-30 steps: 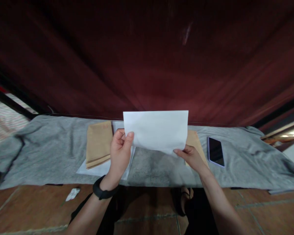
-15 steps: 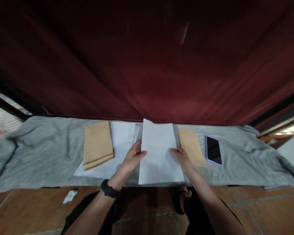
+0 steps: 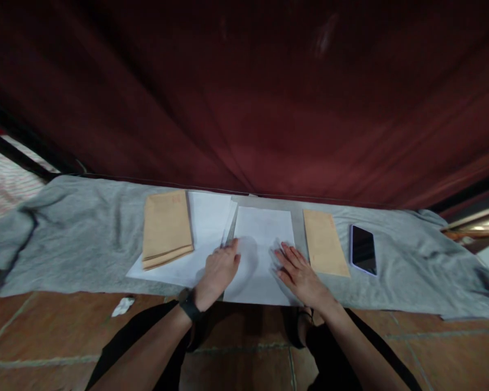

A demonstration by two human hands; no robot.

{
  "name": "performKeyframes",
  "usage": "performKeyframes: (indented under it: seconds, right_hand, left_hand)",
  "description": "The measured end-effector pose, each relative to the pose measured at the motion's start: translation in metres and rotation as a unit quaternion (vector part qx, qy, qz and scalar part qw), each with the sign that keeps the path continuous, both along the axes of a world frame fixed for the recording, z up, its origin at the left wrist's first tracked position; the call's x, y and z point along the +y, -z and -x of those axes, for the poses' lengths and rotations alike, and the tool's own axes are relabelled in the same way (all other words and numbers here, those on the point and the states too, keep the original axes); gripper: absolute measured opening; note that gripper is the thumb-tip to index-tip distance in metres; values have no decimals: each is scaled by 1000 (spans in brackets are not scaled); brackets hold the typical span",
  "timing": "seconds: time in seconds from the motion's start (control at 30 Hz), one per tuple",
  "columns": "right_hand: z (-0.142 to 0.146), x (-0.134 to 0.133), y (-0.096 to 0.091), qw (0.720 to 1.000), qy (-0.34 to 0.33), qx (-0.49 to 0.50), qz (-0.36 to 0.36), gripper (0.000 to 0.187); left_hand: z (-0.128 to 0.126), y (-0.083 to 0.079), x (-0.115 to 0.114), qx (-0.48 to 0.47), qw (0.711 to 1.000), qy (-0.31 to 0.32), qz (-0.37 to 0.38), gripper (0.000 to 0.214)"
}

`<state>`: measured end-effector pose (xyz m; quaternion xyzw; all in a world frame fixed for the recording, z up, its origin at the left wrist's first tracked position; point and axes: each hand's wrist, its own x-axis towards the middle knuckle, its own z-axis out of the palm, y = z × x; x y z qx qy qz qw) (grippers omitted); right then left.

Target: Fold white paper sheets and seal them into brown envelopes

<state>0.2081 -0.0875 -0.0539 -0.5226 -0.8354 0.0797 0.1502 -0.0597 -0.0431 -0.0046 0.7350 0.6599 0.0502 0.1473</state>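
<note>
A white sheet of paper (image 3: 261,271) lies flat on the grey cloth in front of me. My right hand (image 3: 301,274) is palm down over its right side, fingers spread and holding nothing. At the sheet's left edge rests my left hand (image 3: 220,269), also palm down, with its fingers stretched forward and partly hidden behind the back of the hand. Left of it, more white paper (image 3: 209,217) lies under a stack of brown envelopes (image 3: 167,225). A single brown envelope (image 3: 326,241) is just right of my right hand.
A phone with a purple edge (image 3: 363,250) lies to the right of the single envelope. The grey cloth (image 3: 81,233) covers the long narrow surface, backed by a dark red panel (image 3: 244,108). A crumpled white tissue (image 3: 123,306) is on the tiled floor.
The sheet, held up between both hands before, now lies flat. Both hands have let go of its edges and turned palm down on it. The view has shifted slightly.
</note>
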Motion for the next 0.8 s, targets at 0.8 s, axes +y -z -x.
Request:
performKeyframes:
  seconds: [0.8]
  right_hand:
    - [-36, -36, -20, 985, -86, -17, 147, 98]
  left_hand:
    - [4, 17, -45, 6, 951, 308, 19, 95]
